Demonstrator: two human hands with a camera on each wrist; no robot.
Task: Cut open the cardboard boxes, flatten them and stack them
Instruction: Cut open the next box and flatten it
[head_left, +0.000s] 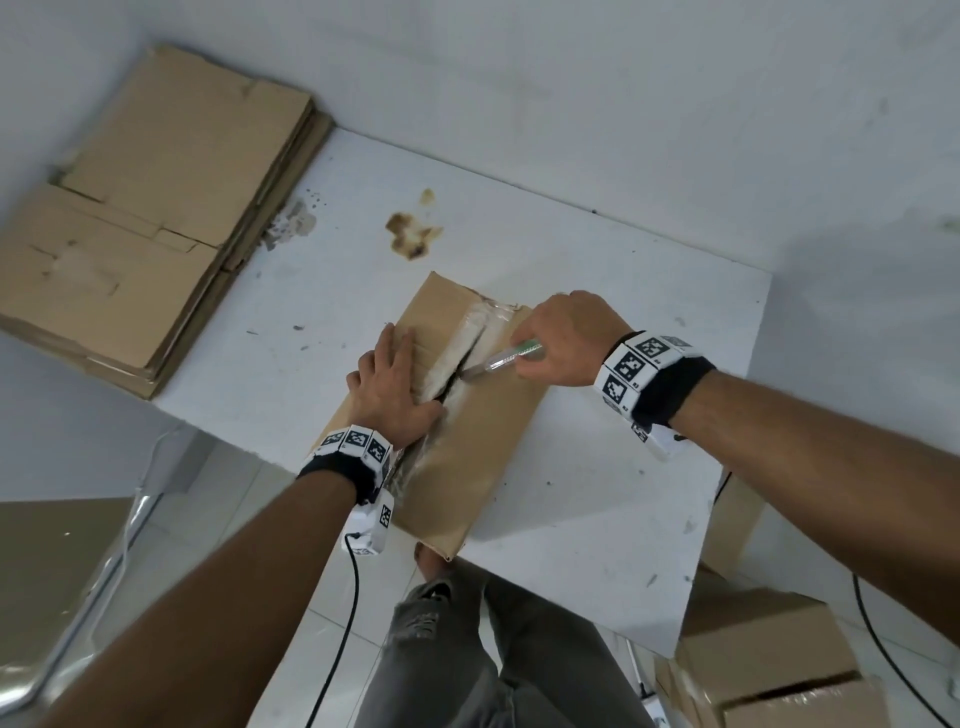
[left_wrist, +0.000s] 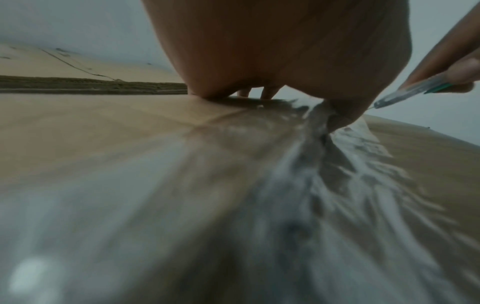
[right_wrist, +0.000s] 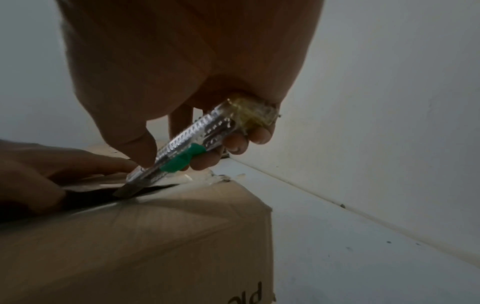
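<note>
At about ten o'clock on the white table (head_left: 597, 509) lies a stack of flattened cardboard (head_left: 156, 208), well apart from the work. Near the table's middle sits a taped cardboard box (head_left: 467, 447), one corner overhanging the near edge. The person's left hand (head_left: 397, 387) lies flat on the box's left top flap, fingers straight and spread toward twelve o'clock, thumb beside the slit. The taped centre seam (head_left: 457, 358) gapes dark where it is already cut. At about two o'clock from that hand, the right hand (head_left: 563, 340) grips a clear utility knife (right_wrist: 182, 152) with a green slider, fingers curled round its handle; its blade (right_wrist: 127, 190) is in the open seam. At five o'clock, beside the table on the floor, stand more cardboard boxes (head_left: 769, 660).
</note>
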